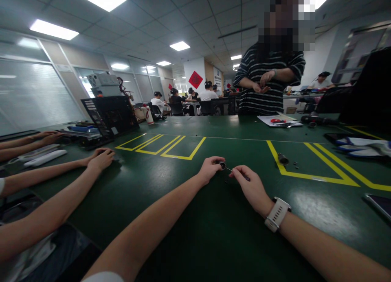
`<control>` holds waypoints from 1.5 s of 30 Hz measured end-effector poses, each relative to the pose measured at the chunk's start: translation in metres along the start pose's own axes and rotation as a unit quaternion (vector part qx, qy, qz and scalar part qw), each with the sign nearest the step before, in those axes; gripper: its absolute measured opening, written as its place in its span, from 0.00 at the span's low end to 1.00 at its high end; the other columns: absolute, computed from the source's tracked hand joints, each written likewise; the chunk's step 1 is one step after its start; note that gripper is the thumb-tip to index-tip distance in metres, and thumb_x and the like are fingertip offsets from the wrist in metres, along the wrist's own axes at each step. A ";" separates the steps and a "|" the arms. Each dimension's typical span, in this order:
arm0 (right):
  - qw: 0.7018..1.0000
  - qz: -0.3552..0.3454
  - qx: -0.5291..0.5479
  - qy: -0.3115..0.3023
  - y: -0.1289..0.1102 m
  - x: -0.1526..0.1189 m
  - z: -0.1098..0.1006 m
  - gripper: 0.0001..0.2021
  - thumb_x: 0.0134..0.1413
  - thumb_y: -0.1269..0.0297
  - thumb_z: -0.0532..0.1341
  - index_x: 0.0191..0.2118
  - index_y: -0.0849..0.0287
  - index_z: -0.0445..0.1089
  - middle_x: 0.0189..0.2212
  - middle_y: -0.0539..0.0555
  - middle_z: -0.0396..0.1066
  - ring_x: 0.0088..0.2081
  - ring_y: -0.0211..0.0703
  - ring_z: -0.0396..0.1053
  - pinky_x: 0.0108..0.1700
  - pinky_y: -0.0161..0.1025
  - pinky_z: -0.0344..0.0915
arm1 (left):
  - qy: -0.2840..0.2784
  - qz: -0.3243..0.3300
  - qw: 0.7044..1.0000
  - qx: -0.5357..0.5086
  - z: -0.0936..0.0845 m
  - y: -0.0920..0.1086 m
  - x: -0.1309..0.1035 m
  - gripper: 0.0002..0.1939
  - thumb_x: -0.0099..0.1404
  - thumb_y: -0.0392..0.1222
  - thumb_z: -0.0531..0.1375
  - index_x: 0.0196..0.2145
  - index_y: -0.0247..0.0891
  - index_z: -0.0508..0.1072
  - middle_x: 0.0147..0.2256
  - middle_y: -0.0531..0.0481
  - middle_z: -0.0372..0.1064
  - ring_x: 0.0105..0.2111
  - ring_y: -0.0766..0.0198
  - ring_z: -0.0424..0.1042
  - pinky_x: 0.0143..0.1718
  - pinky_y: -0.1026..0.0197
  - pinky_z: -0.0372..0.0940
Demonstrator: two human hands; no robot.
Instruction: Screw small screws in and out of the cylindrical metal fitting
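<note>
**Above the dark-green table (165,170): Work Under Way**

Our left hand (210,169) grips a small, dark, cylindrical metal part (222,165) between its fingers; our right hand (252,190) pinches a thin-shafted, dark-handled tool (247,178), directed at the part's end. We judge this part unfinished. Rightward, a second dark metal cylinder (283,159) and small loose dark pieces (295,165) lie untouched.

Over near the far edge of the bench (146,178) lie papers (266,119); before them, a loose cylinder (283,159), right of the held cylinder (222,165).
</note>
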State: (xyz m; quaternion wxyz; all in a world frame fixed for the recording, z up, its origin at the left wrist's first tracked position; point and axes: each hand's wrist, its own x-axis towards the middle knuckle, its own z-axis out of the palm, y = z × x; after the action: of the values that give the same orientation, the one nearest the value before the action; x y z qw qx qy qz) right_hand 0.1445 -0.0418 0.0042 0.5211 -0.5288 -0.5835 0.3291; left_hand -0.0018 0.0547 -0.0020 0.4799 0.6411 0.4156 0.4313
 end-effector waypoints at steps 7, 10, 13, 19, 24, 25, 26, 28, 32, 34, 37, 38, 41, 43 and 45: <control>1.000 0.000 0.002 -0.009 -0.001 0.001 0.002 0.11 0.52 0.55 0.56 0.33 0.56 0.70 0.31 0.52 0.72 0.35 0.46 0.67 0.35 0.41 0.60 | 0.006 0.008 1.000 -0.005 0.002 -0.003 0.001 0.14 0.48 0.26 0.60 0.35 0.31 0.74 0.30 0.47 0.74 0.31 0.64 0.72 0.40 0.59 0.67; 1.000 0.003 0.001 -0.015 -0.001 0.000 0.002 0.11 0.52 0.55 0.56 0.33 0.56 0.70 0.31 0.51 0.71 0.35 0.46 0.67 0.35 0.41 0.60 | 0.011 0.013 1.000 -0.003 0.002 -0.005 0.002 0.14 0.48 0.25 0.60 0.35 0.31 0.75 0.30 0.47 0.74 0.30 0.65 0.72 0.39 0.60 0.68; 1.000 0.004 -0.006 -0.016 -0.002 0.000 0.001 0.11 0.52 0.55 0.56 0.32 0.56 0.70 0.31 0.51 0.71 0.35 0.45 0.67 0.34 0.41 0.61 | 0.015 0.017 1.000 0.000 0.001 -0.008 0.004 0.13 0.49 0.25 0.59 0.34 0.31 0.75 0.30 0.47 0.74 0.31 0.64 0.72 0.39 0.59 0.68; 1.000 -0.005 -0.019 -0.010 0.000 0.000 0.000 0.11 0.53 0.56 0.55 0.32 0.56 0.70 0.31 0.52 0.71 0.35 0.46 0.67 0.34 0.42 0.61 | 0.017 0.019 1.000 -0.001 0.002 -0.010 0.005 0.13 0.50 0.25 0.59 0.34 0.31 0.74 0.29 0.47 0.73 0.32 0.64 0.72 0.39 0.59 0.69; 1.000 -0.012 -0.024 -0.014 0.002 0.000 -0.001 0.11 0.54 0.56 0.54 0.33 0.56 0.70 0.31 0.52 0.72 0.34 0.46 0.68 0.34 0.42 0.61 | 0.013 0.016 1.000 -0.009 0.001 -0.010 0.005 0.13 0.50 0.25 0.59 0.34 0.31 0.74 0.30 0.47 0.74 0.33 0.63 0.73 0.39 0.58 0.69; 1.000 -0.012 -0.025 -0.015 0.002 0.000 0.000 0.11 0.54 0.56 0.54 0.33 0.56 0.70 0.31 0.52 0.72 0.34 0.46 0.68 0.34 0.42 0.61 | 0.013 0.016 1.000 -0.012 0.001 -0.011 0.006 0.13 0.50 0.25 0.59 0.34 0.31 0.74 0.30 0.47 0.73 0.33 0.63 0.73 0.39 0.58 0.69; 0.999 -0.013 -0.025 -0.017 0.002 0.000 0.000 0.11 0.54 0.57 0.55 0.33 0.56 0.70 0.31 0.52 0.72 0.34 0.46 0.68 0.34 0.42 0.61 | 0.013 0.016 1.000 -0.015 0.000 -0.011 0.006 0.13 0.49 0.25 0.59 0.34 0.31 0.74 0.30 0.47 0.73 0.34 0.63 0.73 0.39 0.57 0.69; 0.999 -0.015 -0.025 -0.020 0.003 0.000 0.000 0.10 0.54 0.57 0.55 0.34 0.56 0.70 0.31 0.52 0.72 0.34 0.46 0.68 0.34 0.42 0.61 | 0.014 0.016 1.000 -0.022 0.000 -0.012 0.006 0.13 0.49 0.25 0.59 0.34 0.31 0.74 0.30 0.47 0.73 0.34 0.62 0.73 0.39 0.57 0.70; 0.999 -0.021 -0.019 -0.023 0.003 0.002 0.003 0.10 0.53 0.58 0.55 0.33 0.56 0.70 0.30 0.52 0.71 0.34 0.45 0.67 0.34 0.42 0.61 | 0.020 0.015 0.999 -0.033 0.001 -0.011 0.006 0.12 0.49 0.25 0.59 0.33 0.31 0.74 0.28 0.47 0.73 0.32 0.62 0.73 0.39 0.56 0.70; 0.999 -0.023 -0.014 -0.021 0.002 0.002 0.004 0.09 0.52 0.58 0.56 0.31 0.56 0.70 0.29 0.51 0.71 0.34 0.45 0.67 0.34 0.41 0.60 | 0.026 0.014 0.999 -0.038 0.002 -0.011 0.005 0.12 0.49 0.25 0.59 0.33 0.31 0.74 0.29 0.48 0.73 0.32 0.62 0.73 0.39 0.56 0.70; 1.000 -0.020 0.001 -0.013 0.000 0.001 0.004 0.09 0.51 0.58 0.58 0.30 0.56 0.70 0.28 0.51 0.71 0.33 0.45 0.67 0.34 0.41 0.60 | 0.030 0.011 0.998 -0.046 0.002 -0.011 0.005 0.11 0.49 0.25 0.59 0.32 0.31 0.74 0.29 0.48 0.73 0.32 0.62 0.74 0.38 0.56 0.70; 1.000 -0.018 0.009 -0.008 -0.001 0.000 0.003 0.09 0.51 0.57 0.58 0.30 0.56 0.70 0.28 0.51 0.71 0.32 0.45 0.67 0.34 0.41 0.60 | 0.029 0.010 0.998 -0.049 0.002 -0.011 0.005 0.11 0.49 0.25 0.59 0.32 0.31 0.74 0.29 0.48 0.73 0.32 0.62 0.74 0.39 0.56 0.70; 0.999 -0.009 0.043 0.026 -0.002 -0.001 0.000 0.10 0.51 0.56 0.57 0.27 0.56 0.70 0.26 0.50 0.70 0.31 0.43 0.66 0.33 0.40 0.60 | 0.024 0.003 0.998 -0.056 0.002 -0.011 0.006 0.10 0.50 0.25 0.59 0.31 0.31 0.75 0.29 0.47 0.73 0.33 0.63 0.74 0.40 0.56 0.70; 0.996 0.000 0.074 0.058 -0.001 0.000 -0.003 0.13 0.53 0.56 0.55 0.24 0.56 0.67 0.22 0.49 0.67 0.28 0.41 0.65 0.32 0.39 0.60 | 0.023 -0.003 0.998 -0.063 0.002 -0.010 0.005 0.10 0.50 0.24 0.59 0.31 0.31 0.74 0.30 0.47 0.73 0.33 0.62 0.73 0.40 0.56 0.70; 0.990 0.014 0.105 0.088 0.002 0.001 -0.005 0.15 0.54 0.56 0.52 0.20 0.56 0.63 0.18 0.47 0.62 0.24 0.39 0.63 0.29 0.37 0.59 | 0.023 -0.010 0.997 -0.072 0.002 -0.008 0.004 0.10 0.50 0.24 0.59 0.31 0.31 0.74 0.31 0.46 0.73 0.34 0.62 0.73 0.39 0.56 0.71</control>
State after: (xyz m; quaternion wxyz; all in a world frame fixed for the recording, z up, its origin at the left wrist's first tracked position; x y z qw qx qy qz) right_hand 0.1504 -0.0409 0.0039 0.6184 -0.5064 -0.4900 0.3480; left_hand 0.0006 0.0594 -0.0092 0.5193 0.5906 0.4012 0.4697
